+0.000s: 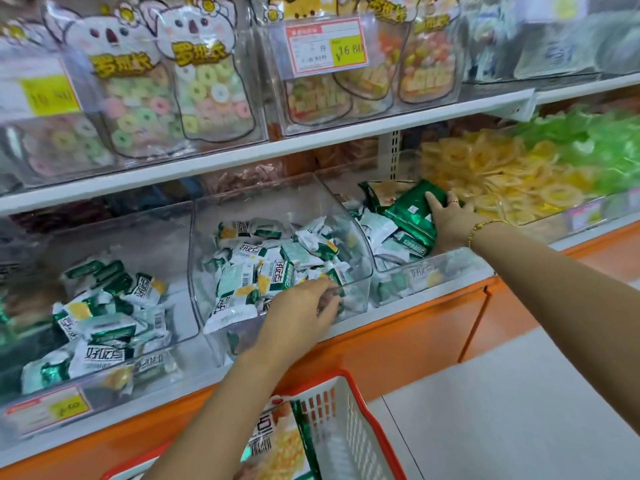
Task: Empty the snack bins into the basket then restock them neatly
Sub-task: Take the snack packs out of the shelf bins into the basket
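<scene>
Three clear plastic bins stand on the lower shelf, all holding small green-and-white snack packets. My left hand (300, 311) grips the front rim of the middle bin (207, 258), which sticks out past the shelf edge and is tilted. My right hand (450, 218) reaches into the right bin (426, 271) and holds a large dark-green bag (410, 213) lying on the packets. The left bin (104, 237) is untouched. A white basket with a red rim (360, 403) sits below on the floor, with a big snack bag (277, 441) in it.
The upper shelf carries clear bins with koala-shaped candy bags (194, 74) and a red-and-yellow price tag (327, 43). Yellow (502, 174) and green (595, 147) wrapped sweets fill the bins at the right. The orange cabinet front (398, 337) runs under the shelf, with pale floor (519, 393) at the right.
</scene>
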Available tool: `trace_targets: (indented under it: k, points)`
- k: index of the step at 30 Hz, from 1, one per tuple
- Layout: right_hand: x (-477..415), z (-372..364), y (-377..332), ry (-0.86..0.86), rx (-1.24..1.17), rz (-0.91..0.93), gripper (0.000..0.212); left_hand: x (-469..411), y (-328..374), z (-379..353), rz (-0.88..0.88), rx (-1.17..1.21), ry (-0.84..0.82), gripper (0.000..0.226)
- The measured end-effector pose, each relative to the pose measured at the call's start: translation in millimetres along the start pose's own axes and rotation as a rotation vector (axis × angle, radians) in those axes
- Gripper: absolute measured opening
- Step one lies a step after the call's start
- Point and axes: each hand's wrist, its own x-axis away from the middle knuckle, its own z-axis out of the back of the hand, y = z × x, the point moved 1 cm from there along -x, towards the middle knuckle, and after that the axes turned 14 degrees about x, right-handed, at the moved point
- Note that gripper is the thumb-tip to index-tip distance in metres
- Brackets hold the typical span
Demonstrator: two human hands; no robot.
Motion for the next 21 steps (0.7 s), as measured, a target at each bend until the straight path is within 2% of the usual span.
trace_targets:
  k: [4,6,9,11,13,14,16,18,20,21]
  points:
    - [4,6,6,0.116,0.034,0.027,0.115,-1,-2,0,0.005,0.050,0.018,0.026]
    - [9,11,10,0.236,0.005,0.033,0.097,-2,-1,1,0.033,0.089,0.005,0.026]
    - [16,20,17,0.445,-0.057,0.014,0.058,-5,1,4,0.104,0.165,-0.028,0.023]
    - [23,28,26,0.526,-0.134,-0.023,0.042,-6,4,6,0.152,0.240,-0.023,0.020]
    - [35,38,38,0.554,-0.328,-0.026,0.034,-8,9,9,0.193,0.378,0.032,0.017]
    - [42,42,44,0.545,-0.490,-0.033,0.031,-10,11,11,0.210,0.449,0.064,0.016]
    - [56,45,54,0.444,-0.998,-0.058,0.027,-13,17,14,0.242,0.582,0.104,0.018]
    - [70,44,61,0.221,-1.432,-0.058,0.019,-18,24,15,0.285,0.775,0.103,0.018]
    - [80,41,62,-0.028,-1.578,0.040,0.016,-24,33,16,0.385,1.072,0.076,0.020]
    - [84,40,59,-0.137,-1.594,0.105,0.017,-28,37,17,0.448,1.195,0.041,0.027]
